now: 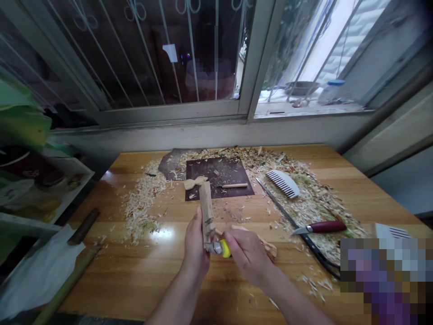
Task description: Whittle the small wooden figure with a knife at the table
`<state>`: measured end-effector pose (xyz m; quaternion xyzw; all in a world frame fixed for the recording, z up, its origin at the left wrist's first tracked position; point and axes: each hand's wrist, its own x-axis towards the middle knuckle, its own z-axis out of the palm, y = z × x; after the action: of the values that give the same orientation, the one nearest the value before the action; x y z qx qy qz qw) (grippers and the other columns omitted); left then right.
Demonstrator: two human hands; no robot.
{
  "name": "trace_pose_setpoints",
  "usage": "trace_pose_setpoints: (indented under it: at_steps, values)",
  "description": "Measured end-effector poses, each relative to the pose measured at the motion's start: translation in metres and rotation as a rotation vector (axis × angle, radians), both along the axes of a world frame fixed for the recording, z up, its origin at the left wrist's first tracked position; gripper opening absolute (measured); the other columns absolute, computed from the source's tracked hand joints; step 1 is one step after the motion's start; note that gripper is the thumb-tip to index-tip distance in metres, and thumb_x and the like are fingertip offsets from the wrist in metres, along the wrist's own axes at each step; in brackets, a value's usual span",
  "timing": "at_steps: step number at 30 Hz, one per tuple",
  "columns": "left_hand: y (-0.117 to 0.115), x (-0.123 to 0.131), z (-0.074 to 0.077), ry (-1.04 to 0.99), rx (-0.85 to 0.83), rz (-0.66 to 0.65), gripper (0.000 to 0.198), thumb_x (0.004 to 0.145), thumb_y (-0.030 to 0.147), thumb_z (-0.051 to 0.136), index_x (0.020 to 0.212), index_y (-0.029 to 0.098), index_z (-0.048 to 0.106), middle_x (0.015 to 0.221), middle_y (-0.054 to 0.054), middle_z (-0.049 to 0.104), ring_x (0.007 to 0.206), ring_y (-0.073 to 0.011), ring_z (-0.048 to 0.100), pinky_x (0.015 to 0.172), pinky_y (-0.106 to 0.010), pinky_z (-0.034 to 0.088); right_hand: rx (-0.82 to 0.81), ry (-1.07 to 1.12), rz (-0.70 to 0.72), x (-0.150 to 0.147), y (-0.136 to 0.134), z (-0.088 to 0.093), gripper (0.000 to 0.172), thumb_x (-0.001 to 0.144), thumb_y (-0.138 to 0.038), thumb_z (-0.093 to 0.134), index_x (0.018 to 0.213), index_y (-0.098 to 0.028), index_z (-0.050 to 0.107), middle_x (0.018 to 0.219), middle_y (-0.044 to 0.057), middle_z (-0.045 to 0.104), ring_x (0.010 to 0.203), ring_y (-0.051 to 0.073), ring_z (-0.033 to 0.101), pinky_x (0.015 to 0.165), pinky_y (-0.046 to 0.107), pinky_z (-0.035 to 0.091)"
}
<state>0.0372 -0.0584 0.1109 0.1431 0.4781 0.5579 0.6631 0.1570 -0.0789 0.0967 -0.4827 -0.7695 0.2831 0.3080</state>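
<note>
My left hand (196,243) is wrapped round a squarish piece of wood (206,205), which stands up tilted above the table with cut notches near its lower end. In my right hand (248,255) is a knife with a yellow handle end (225,248); its short metal part (214,247) meets the wood close to my left fingers. The rest of the handle is hidden in my fist. Behind the wood, a small carved wooden piece (192,183) and a thin tool with a pale wooden handle (235,185) lie on a dark mat (216,169).
Wood shavings (142,203) ring the wooden table (135,280). To the right lie a white comb-like slotted piece (282,183), a knife with a dark red handle (326,226) and a long saw (287,215). A wooden stick (84,225) lies left. The window (169,115) stands behind.
</note>
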Motion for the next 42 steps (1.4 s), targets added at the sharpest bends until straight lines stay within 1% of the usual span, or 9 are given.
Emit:
trace_pose_setpoints:
  at_steps: [6,12,17,20,25,32,35,42]
  values:
    - [-0.001,-0.001,0.001,0.081,0.033,0.009,0.05,0.063,0.064,0.057,0.055,0.018,0.039,0.035,0.009,0.037,0.028,-0.0043,0.031,0.029,-0.016,0.024,-0.042,-0.005,0.044,-0.001,-0.002,0.001,0.04,0.092,-0.032,0.027,0.056,-0.019,0.037,0.052,-0.004,0.041,0.051,0.009,0.041,0.052,0.022,0.024]
    - [-0.002,0.001,0.007,0.097,0.041,0.003,0.046,0.062,0.059,0.062,0.056,0.017,0.043,0.034,0.008,0.04,0.027,-0.0045,0.033,0.029,-0.016,0.021,-0.035,0.017,0.032,0.0,-0.002,0.003,0.04,0.092,-0.032,0.027,0.056,-0.018,0.038,0.052,-0.004,0.041,0.051,0.009,0.04,0.053,0.022,0.024]
    - [-0.003,0.0,0.008,0.084,0.05,0.017,0.046,0.059,0.056,0.066,0.054,0.017,0.042,0.034,0.008,0.04,0.027,-0.0043,0.034,0.029,-0.016,0.021,-0.013,-0.022,0.057,-0.002,-0.004,0.005,0.04,0.092,-0.029,0.027,0.057,-0.019,0.042,0.053,-0.003,0.045,0.051,0.009,0.042,0.054,0.023,0.026]
    - [-0.004,0.0,0.007,0.064,0.02,0.009,0.047,0.059,0.057,0.065,0.053,0.017,0.04,0.033,0.008,0.04,0.026,-0.0046,0.034,0.029,-0.016,0.021,0.054,-0.064,0.019,-0.004,-0.005,0.003,0.041,0.092,-0.027,0.025,0.058,-0.019,0.046,0.053,-0.002,0.047,0.052,0.011,0.043,0.057,0.024,0.028]
    - [-0.004,0.0,0.004,0.018,-0.013,0.023,0.052,0.058,0.064,0.061,0.054,0.018,0.039,0.034,0.008,0.039,0.027,-0.0045,0.034,0.029,-0.016,0.024,0.143,-0.133,-0.034,-0.007,-0.005,-0.005,0.04,0.091,-0.024,0.024,0.061,-0.019,0.05,0.056,0.001,0.051,0.054,0.013,0.044,0.057,0.026,0.028]
    - [-0.004,-0.001,0.001,-0.024,0.01,0.04,0.05,0.06,0.062,0.062,0.057,0.018,0.04,0.036,0.009,0.041,0.029,-0.0045,0.036,0.031,-0.016,0.027,0.175,-0.132,-0.097,-0.012,-0.005,-0.009,0.041,0.091,-0.025,0.022,0.059,-0.018,0.048,0.054,0.001,0.052,0.051,0.012,0.046,0.054,0.025,0.027]
    - [-0.004,-0.002,0.002,-0.004,0.024,0.049,0.049,0.061,0.062,0.061,0.057,0.017,0.04,0.037,0.009,0.041,0.029,-0.0047,0.037,0.031,-0.017,0.025,0.195,-0.137,-0.118,-0.014,-0.006,-0.011,0.042,0.091,-0.024,0.022,0.059,-0.018,0.048,0.054,0.001,0.052,0.051,0.012,0.046,0.053,0.025,0.028]
    - [-0.004,-0.001,0.005,0.003,0.029,0.098,0.048,0.059,0.059,0.064,0.058,0.017,0.041,0.039,0.009,0.04,0.031,-0.0042,0.036,0.034,-0.017,0.027,0.221,-0.118,-0.159,-0.017,-0.005,-0.012,0.042,0.09,-0.023,0.021,0.058,-0.019,0.048,0.055,0.002,0.054,0.051,0.013,0.047,0.052,0.025,0.029]
